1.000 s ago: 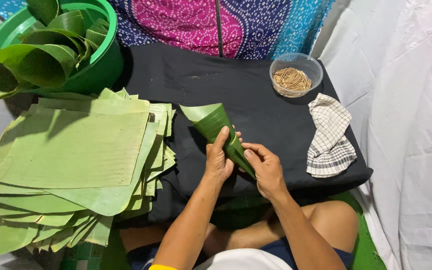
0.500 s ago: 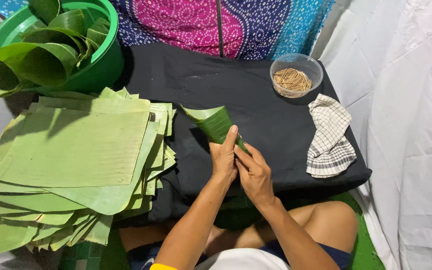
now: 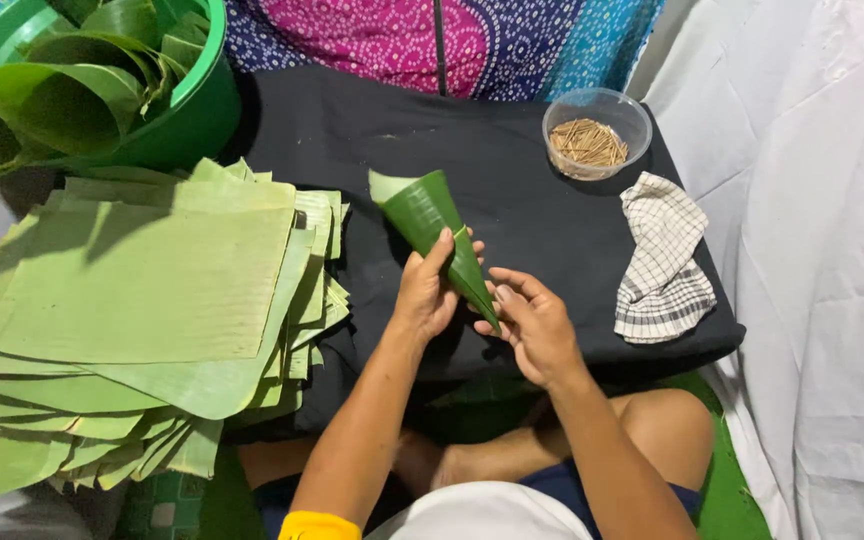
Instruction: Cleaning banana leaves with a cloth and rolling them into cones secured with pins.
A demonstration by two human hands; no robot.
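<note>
The right hand (image 3: 537,325) is half open, its fingertips pinching the pointed tip of a rolled leaf cone (image 3: 437,235). The left hand (image 3: 427,290) wraps closed around the cone's middle, above the black desk (image 3: 512,200). Flat leaves (image 3: 142,290) lie stacked left; a bowl of sticks (image 3: 592,135) sits farther back.
</note>
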